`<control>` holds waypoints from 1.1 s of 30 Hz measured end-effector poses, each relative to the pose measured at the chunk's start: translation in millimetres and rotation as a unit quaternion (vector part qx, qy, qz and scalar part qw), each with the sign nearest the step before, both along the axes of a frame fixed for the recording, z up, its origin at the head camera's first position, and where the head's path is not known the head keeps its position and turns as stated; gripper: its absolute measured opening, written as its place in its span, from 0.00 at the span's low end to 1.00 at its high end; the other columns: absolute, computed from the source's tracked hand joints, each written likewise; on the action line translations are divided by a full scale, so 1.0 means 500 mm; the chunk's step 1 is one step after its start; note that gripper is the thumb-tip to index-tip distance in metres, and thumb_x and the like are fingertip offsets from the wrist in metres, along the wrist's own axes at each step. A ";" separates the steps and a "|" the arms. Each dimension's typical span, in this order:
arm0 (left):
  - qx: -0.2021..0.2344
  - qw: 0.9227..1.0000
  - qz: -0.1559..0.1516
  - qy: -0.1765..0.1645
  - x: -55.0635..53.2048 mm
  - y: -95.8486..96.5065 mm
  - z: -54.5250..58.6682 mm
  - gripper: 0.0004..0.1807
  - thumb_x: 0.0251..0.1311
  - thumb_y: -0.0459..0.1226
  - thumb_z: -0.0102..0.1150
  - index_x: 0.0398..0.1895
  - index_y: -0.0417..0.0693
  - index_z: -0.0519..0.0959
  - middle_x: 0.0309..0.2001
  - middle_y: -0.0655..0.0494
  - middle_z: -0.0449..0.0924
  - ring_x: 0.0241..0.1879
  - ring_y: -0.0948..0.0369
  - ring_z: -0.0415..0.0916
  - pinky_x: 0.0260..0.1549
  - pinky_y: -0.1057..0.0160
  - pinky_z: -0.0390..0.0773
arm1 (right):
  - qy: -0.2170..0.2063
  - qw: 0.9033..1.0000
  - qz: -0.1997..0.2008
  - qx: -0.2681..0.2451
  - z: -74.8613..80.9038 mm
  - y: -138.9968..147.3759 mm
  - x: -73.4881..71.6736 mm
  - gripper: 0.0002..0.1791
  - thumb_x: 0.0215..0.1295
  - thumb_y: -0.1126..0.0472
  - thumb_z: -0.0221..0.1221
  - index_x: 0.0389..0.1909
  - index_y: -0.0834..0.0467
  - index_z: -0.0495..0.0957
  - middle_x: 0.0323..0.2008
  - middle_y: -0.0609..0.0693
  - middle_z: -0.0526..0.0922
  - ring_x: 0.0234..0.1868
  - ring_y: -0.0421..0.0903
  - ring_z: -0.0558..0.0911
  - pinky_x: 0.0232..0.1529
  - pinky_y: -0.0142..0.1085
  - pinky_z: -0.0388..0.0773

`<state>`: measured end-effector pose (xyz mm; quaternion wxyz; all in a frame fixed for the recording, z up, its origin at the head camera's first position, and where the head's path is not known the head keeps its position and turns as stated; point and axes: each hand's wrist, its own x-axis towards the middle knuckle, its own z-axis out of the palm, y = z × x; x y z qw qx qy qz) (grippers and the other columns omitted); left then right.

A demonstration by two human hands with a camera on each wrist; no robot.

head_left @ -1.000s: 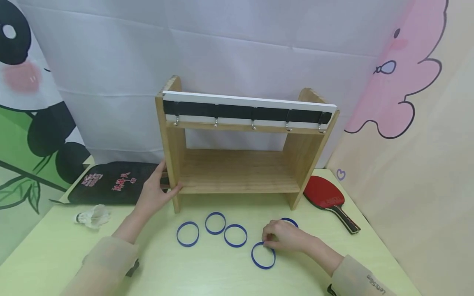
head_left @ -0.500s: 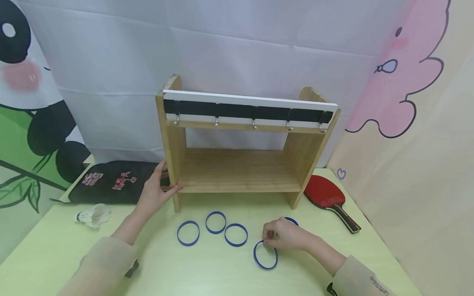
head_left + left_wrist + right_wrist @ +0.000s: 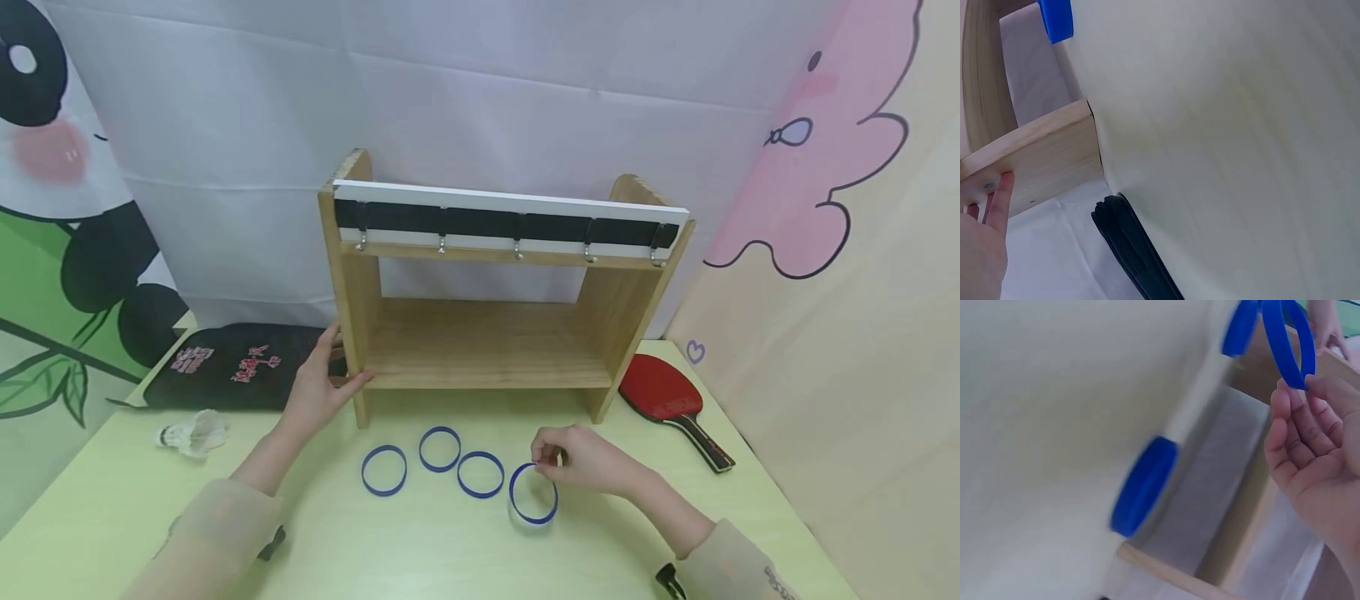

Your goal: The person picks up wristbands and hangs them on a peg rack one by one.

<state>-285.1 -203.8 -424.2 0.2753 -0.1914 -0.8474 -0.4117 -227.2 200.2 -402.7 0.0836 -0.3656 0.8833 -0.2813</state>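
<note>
My right hand (image 3: 588, 460) pinches a thin blue ring (image 3: 512, 493) at its far edge between thumb and fingertips; the ring is tilted up off the table. In the right wrist view the ring (image 3: 1279, 347) stands upright from the fingertips. My left hand (image 3: 313, 392) holds the left side panel of a wooden shelf (image 3: 480, 346), thumb at the front edge, fingers along the outer face (image 3: 1054, 169). Left of the held ring lie three more blue rings, the nearest ring (image 3: 481, 496) close by. Another ring (image 3: 1144, 487) lies on the table, hidden behind my right hand in the head view.
A white and black rail (image 3: 480, 221) with several metal hooks (image 3: 517, 250) spans the shelf's top front. A red table tennis bat (image 3: 663, 392) lies at the right. At the left are a shuttlecock (image 3: 193, 433) and a black case (image 3: 232, 367). A curtain hangs behind.
My right hand has raised the ring from lying flat and moved it slightly up in view. The far right ring has become hidden behind that hand. My left hand keeps its place on the shelf.
</note>
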 end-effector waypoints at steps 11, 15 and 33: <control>-0.002 1.000 0.008 0.005 -0.003 0.002 -0.002 0.53 0.51 0.31 0.69 0.74 0.60 0.46 0.60 0.39 0.65 0.54 0.44 0.70 0.28 0.59 0.86 | 0.026 0.996 -0.029 -0.081 0.084 -0.023 0.018 0.06 0.58 0.61 0.65 0.36 0.53 0.79 0.32 0.42 0.83 0.34 0.37 0.80 0.34 0.30 0.83; 0.000 1.000 0.010 0.004 -0.002 0.000 -0.003 0.53 0.50 0.31 0.69 0.74 0.60 0.47 0.60 0.40 0.66 0.54 0.44 0.70 0.29 0.59 0.86 | 0.042 0.994 -0.031 -0.100 0.113 -0.036 0.021 0.06 0.59 0.59 0.64 0.36 0.53 0.79 0.32 0.43 0.82 0.35 0.38 0.80 0.33 0.30 0.83; 0.005 1.000 0.012 0.001 0.000 0.003 -0.003 0.52 0.51 0.30 0.68 0.74 0.60 0.46 0.60 0.40 0.66 0.54 0.44 0.70 0.29 0.59 0.86 | 0.059 0.966 -0.044 -0.247 0.234 -0.132 0.023 0.08 0.58 0.66 0.64 0.38 0.56 0.78 0.35 0.47 0.83 0.34 0.41 0.82 0.31 0.36 0.86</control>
